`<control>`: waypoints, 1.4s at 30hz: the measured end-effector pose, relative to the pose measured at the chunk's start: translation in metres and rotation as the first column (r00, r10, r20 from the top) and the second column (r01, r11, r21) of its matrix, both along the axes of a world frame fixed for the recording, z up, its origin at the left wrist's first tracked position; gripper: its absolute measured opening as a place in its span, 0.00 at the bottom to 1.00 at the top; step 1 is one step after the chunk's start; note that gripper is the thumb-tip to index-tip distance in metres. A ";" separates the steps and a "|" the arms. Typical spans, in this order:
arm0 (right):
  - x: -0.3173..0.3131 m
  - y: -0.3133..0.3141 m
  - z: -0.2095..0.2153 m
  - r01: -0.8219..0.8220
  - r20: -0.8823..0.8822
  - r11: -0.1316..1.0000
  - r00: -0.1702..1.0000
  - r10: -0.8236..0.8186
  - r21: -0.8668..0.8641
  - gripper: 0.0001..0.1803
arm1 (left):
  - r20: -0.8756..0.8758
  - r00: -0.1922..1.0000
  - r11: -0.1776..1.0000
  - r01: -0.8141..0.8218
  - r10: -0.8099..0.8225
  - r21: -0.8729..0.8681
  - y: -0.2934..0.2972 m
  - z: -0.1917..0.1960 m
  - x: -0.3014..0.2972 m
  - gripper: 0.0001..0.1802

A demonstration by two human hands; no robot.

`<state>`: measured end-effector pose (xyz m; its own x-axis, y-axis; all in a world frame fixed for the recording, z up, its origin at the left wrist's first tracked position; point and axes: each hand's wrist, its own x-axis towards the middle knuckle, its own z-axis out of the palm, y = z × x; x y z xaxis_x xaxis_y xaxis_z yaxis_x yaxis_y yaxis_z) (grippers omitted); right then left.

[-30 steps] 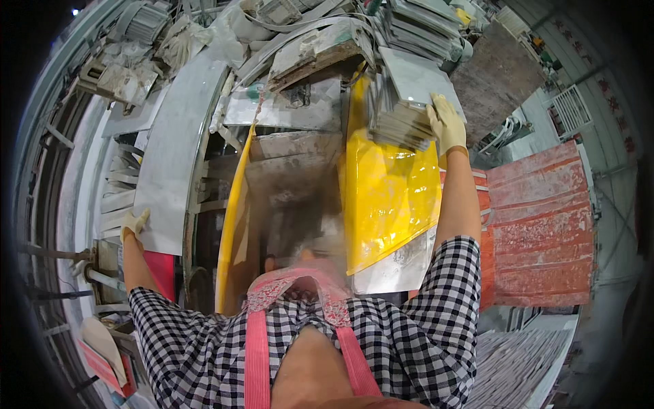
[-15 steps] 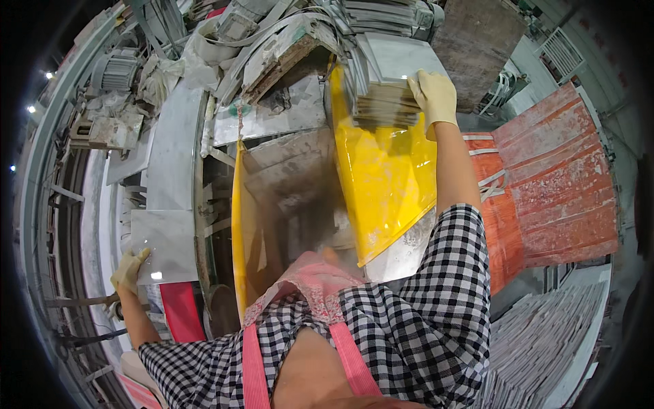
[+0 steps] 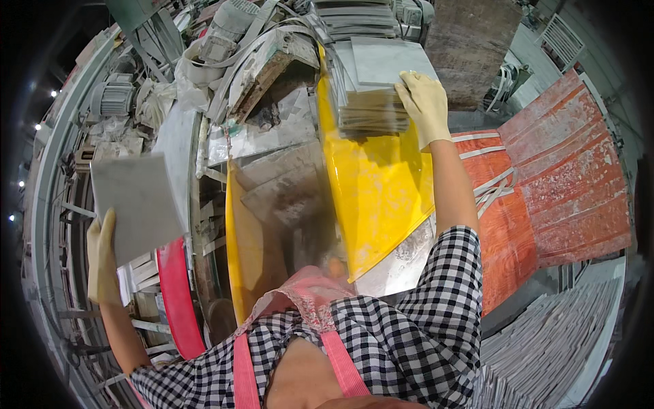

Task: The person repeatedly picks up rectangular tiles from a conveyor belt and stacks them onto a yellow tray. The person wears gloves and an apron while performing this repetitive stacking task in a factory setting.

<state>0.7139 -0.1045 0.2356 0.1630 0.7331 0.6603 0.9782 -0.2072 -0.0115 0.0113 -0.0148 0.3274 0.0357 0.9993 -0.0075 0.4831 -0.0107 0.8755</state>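
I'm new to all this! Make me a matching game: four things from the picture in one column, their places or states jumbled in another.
Column one:
1. Left hand
2. Right hand
3. Yellow sheet
4. Pink apron

Column two:
A. Just below the tile stack in the picture
B. Over a checked shirt
C. Holding up a grey square tile
D. At the tile stack's right edge

Pairs: 1-C, 2-D, 3-A, 4-B

Some small bright lights [image 3: 39, 127] are dotted far left, and a white slatted grille [image 3: 563, 43] can be spotted upper right tbh.
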 end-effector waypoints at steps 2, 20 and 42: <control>-0.004 0.002 0.002 -0.001 0.020 1.000 1.000 0.001 0.030 0.11 | 0.098 0.995 0.998 0.015 -0.021 0.060 0.018 -0.001 0.062 0.25; 0.059 0.014 -0.019 0.152 -0.785 0.850 0.490 0.378 0.505 0.33 | 0.349 0.788 0.772 0.596 -0.508 -0.222 0.106 -0.050 0.568 0.22; 0.040 0.047 -0.039 0.224 -0.836 0.887 0.486 0.257 0.403 0.17 | -0.097 0.854 0.848 0.520 -0.512 0.103 0.085 -0.089 0.544 0.31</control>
<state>0.7535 -0.0579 0.1966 0.8013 0.4396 0.4059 0.4189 0.0722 -0.9052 0.5556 0.0701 0.2387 0.5498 0.8302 0.0922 0.4325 -0.3774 0.8188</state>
